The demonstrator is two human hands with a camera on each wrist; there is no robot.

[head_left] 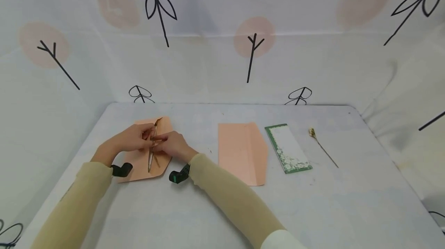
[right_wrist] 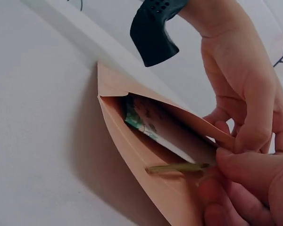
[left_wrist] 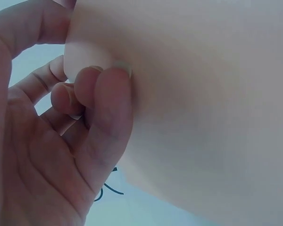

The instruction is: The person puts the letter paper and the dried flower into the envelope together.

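On the table's left side, a peach paper envelope (head_left: 133,164) is held with its mouth spread apart. My left hand (head_left: 128,140) grips its left side, thumb and fingers curled at the paper in the left wrist view. A card with green floral print (right_wrist: 148,125) lies inside the envelope, as the right wrist view shows. At the opening, my right hand (head_left: 175,145) pinches a thin dried flower stem (right_wrist: 172,168), its end pointing out over the envelope's inner side. The flower's head is hidden by the fingers.
Right of the hands lies a second peach envelope (head_left: 234,152), its flap unfolded. Beyond it are a white card with a green floral border (head_left: 290,146) and a dried flower (head_left: 323,148) on a long stem. A patterned cloth (head_left: 201,67) hangs behind the table.
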